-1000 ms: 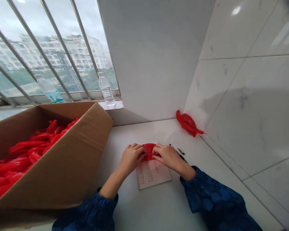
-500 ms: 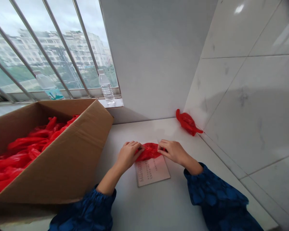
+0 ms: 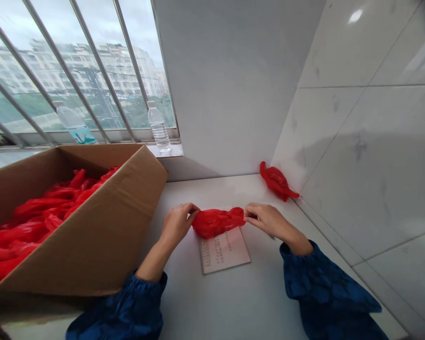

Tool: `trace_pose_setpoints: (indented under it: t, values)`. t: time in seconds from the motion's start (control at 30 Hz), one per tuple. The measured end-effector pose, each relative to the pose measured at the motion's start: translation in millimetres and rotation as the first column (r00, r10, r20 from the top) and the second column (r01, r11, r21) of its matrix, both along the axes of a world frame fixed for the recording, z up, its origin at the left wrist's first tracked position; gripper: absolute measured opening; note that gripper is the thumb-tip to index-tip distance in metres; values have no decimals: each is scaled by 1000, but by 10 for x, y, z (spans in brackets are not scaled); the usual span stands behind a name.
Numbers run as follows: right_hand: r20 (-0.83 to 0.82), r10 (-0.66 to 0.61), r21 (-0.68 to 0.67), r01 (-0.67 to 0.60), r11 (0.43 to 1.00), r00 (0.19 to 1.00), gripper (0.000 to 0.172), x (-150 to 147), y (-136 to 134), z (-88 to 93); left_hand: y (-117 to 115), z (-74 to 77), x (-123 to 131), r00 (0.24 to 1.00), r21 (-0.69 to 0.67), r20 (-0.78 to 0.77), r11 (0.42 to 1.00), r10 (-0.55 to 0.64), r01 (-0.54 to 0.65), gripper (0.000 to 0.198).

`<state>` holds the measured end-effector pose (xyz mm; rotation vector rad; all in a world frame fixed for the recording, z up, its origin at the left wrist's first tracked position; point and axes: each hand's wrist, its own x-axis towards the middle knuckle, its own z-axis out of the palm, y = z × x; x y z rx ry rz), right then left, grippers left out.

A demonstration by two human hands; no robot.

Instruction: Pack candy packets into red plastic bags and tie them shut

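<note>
Fingers (image 3: 190, 207) pinch red plastic (image 3: 214, 223); notepad (image 3: 230, 253) partly hidden.

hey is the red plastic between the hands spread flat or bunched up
Bunched: the red plastic is a narrow, crumpled bundle, left hand at one end, right hand at the other.

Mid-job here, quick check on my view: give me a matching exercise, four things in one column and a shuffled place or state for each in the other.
Things:
1. Cardboard box
2. Left hand
3. Booklet
4. Right hand

Places or states:
A. On the white table, partly hidden
B. At the end of the red bundle farther from the box
C. Contains a red heap
D. At the bundle's end nearer the box

Pairs: 1-C, 2-D, 3-A, 4-B
</note>
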<state>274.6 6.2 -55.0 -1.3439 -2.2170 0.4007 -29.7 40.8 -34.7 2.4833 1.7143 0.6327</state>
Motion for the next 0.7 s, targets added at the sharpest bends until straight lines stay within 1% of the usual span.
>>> trace_pose_setpoints:
  t: [0.13, 0.2, 0.3, 0.33, 0.43, 0.5, 0.53, 0.63, 0.7]
  values:
    - [27, -25, -57, 27, 998, 999, 15, -49, -52, 30, -79, 29, 69, 1000, 19, -4, 1000, 18, -17, 15]
    - [36, -33, -74, 35, 997, 999, 15, -87, -90, 52, -144, 42, 153, 999, 75, -4, 996, -40, 40, 17]
    - [36, -19, -77, 22, 997, 999, 14, -127, -145, 85, -222, 15, 292, 984, 155, -49, 972, -169, 175, 27]
    - [35, -9, -77, 12, 997, 999, 13, -141, -161, 91, -234, -13, 330, 978, 148, -76, 967, -196, 205, 30]
    - [28, -14, -51, 16, 999, 1000, 7, -228, -184, 77, -230, -131, 401, 958, 43, -139, 965, -250, 258, 34]
    - [33, -38, -12, 38, 999, 999, 12, -325, -173, 35, -213, -195, 415, 951, 0, -144, 961, -274, 277, 27]
    - [39, -41, 3, 40, 999, 998, 12, -376, -160, 8, -205, -212, 415, 950, -1, -141, 960, -279, 282, 22]
    - [61, -20, 10, 19, 1000, 998, 2, -476, -109, -60, -198, -192, 397, 954, 20, -124, 960, -274, 279, 12]
    - [46, -11, 8, 11, 1000, 999, 3, -464, -85, -67, -206, -141, 382, 957, 32, -114, 962, -267, 272, 13]
